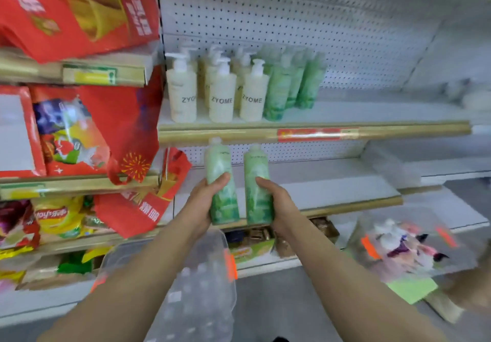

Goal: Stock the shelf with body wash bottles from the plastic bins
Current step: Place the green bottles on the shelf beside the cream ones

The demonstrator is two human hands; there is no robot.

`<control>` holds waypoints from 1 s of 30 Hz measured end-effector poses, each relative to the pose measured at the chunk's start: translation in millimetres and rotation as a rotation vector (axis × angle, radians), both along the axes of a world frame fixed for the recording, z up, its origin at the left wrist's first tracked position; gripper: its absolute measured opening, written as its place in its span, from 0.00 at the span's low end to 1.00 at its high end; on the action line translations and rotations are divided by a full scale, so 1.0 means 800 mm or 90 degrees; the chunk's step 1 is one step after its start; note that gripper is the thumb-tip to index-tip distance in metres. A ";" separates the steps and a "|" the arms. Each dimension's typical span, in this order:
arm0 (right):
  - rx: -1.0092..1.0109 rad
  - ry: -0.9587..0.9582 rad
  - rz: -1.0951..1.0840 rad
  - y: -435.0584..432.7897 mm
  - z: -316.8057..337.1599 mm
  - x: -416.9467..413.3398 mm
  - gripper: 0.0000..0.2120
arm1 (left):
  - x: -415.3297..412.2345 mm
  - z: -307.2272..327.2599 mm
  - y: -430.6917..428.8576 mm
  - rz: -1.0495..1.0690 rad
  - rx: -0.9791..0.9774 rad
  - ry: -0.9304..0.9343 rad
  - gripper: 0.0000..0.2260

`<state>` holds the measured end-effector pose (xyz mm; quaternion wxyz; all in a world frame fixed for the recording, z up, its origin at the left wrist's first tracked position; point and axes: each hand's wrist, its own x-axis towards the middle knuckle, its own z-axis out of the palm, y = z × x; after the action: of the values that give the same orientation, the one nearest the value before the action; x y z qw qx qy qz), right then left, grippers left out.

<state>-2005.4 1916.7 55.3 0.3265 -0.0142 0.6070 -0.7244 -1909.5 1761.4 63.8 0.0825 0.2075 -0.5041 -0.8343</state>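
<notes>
Left hand (204,203) grips the left bottle (220,171); right hand (280,205) grips the right bottle (256,174); both green, upright, just below the shelf (225,132) edge; cream pump bottles (222,100) stand on that shelf; a clear bin (202,275) sits well below it.

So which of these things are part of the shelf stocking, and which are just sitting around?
In the job: left hand, right hand, left green bottle, right green bottle, stocked shelf, clear plastic bin.
Just about: red gift bags, yellow crisp packet.
</notes>
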 end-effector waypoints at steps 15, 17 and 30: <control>-0.074 0.270 -0.065 0.076 0.177 -0.282 0.27 | -0.198 0.109 0.065 0.062 -0.096 0.102 0.28; -0.042 0.301 -0.051 0.071 0.180 -0.310 0.26 | -0.217 0.110 0.072 0.074 -0.105 0.108 0.29; -0.049 0.311 0.037 0.029 0.140 -0.410 0.26 | -0.270 0.109 0.092 0.150 -0.149 0.136 0.35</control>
<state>-2333.2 1939.9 167.7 0.1897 -0.2190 0.6391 -0.7125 -2125.4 1835.2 151.4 0.2564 0.1647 -0.5585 -0.7715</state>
